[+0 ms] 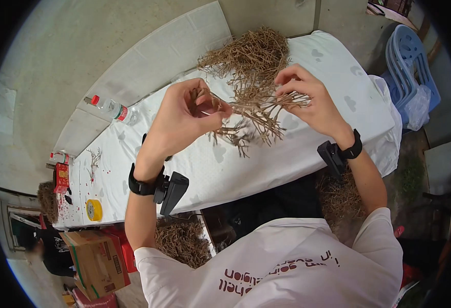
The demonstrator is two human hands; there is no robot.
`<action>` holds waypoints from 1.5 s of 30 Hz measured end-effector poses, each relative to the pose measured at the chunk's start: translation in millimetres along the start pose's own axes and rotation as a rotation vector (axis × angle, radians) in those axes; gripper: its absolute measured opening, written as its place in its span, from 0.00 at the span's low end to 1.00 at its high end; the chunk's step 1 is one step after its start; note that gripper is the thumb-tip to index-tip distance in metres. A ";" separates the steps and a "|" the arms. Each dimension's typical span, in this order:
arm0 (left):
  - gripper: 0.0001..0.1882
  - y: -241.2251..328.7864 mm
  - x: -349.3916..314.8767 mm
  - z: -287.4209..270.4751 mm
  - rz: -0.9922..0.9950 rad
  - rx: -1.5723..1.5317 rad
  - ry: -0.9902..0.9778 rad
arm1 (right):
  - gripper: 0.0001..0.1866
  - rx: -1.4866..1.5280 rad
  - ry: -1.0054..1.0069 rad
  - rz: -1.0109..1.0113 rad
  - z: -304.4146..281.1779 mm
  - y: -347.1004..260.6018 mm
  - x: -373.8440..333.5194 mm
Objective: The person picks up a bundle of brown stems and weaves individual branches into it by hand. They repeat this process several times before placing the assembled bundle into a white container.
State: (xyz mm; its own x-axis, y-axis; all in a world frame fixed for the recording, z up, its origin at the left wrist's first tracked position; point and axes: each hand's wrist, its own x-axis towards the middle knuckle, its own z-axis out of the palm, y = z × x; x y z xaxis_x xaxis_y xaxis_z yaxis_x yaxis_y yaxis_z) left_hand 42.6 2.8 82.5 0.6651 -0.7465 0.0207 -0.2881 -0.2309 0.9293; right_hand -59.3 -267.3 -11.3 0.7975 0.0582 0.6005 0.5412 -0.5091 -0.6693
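Observation:
Over the white tablecloth, a small bunch of dry brown branching twigs [260, 115] stretches between my hands. My left hand [181, 115] is curled closed around its stem end, with thumb and fingers meeting. At the other end, my right hand [310, 100] grips the thin tips between thumb and fingers, its upper fingers bent above them. Part of the stems is hidden inside my left palm. Just beyond lies a big tangled heap of similar twigs [258, 54]. Each wrist wears a black strap with a small black device.
On the table [220, 179] to the left are a clear bottle with a red cap [115, 109], yellow tape [94, 210] and a red box [61, 177]. More twigs [183, 242] lie below the near edge, beside a cardboard box [97, 262]. Blue stacked chairs [413, 66] stand right.

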 end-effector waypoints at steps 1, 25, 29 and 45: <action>0.13 1.1 -1.3 0.8 0.106 0.115 0.049 | 0.12 -0.105 0.000 -0.040 -2.5 -1.5 0.4; 0.14 -26.9 -8.8 23.8 0.155 -0.135 -0.136 | 0.14 0.569 -0.295 0.194 23.3 -31.1 22.4; 0.13 -28.6 -18.6 19.4 -0.056 -0.249 -0.233 | 0.12 0.479 -0.371 0.230 31.0 -32.2 27.1; 0.14 -36.8 -34.2 21.9 0.294 0.534 -0.421 | 0.14 0.107 -0.467 0.079 39.9 -49.9 21.7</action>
State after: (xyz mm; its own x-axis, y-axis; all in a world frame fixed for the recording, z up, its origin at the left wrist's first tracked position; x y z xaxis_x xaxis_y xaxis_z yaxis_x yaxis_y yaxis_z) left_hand 15.4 23.2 39.6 0.2190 -0.9757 -0.0020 -0.7807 -0.1765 0.5995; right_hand -58.3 -206.3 17.7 0.8583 0.4151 0.3018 0.4792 -0.4376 -0.7609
